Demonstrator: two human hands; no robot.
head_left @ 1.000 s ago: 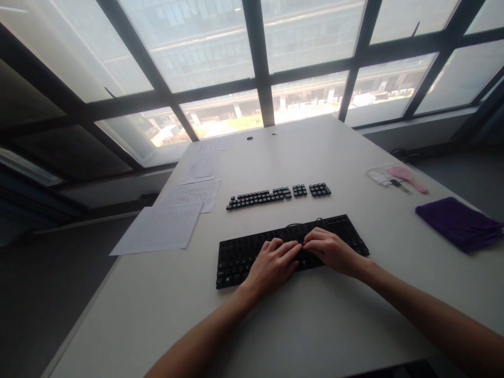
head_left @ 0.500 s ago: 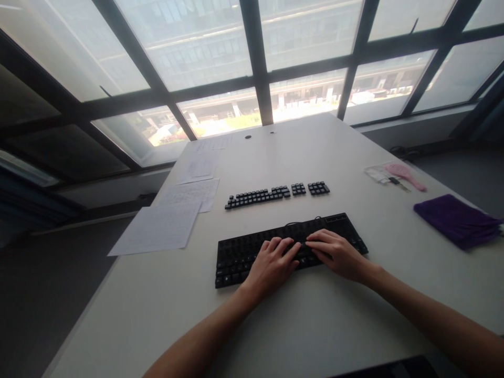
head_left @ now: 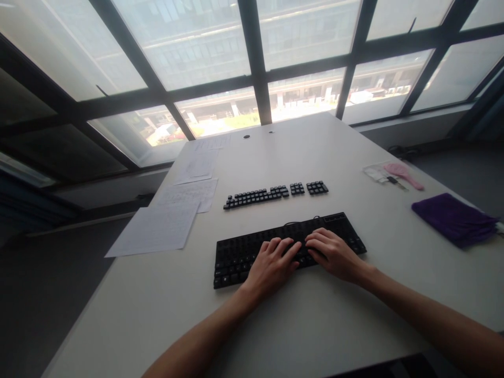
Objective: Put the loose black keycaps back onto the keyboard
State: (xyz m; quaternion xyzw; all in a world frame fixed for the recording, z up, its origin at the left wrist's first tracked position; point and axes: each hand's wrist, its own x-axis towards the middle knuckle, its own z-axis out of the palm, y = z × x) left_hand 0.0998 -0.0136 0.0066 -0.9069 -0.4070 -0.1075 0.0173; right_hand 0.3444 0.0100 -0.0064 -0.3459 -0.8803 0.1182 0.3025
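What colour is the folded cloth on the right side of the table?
Purple; the cloth shows clearly in the head view.

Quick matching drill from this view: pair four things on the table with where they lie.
Things:
1. keyboard
2. loose keycaps
3. purple cloth
4. paper sheets

Places:
A. table's left edge
B. far right of the table
C. under both hands
D. in rows just beyond the keyboard

Pairs: 1-C, 2-D, 3-B, 4-A. The left hand and right hand rest on the keys.

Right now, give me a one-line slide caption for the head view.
Both hands, left hand and right hand, rest on a black keyboard, loose keycaps laid out behind it.
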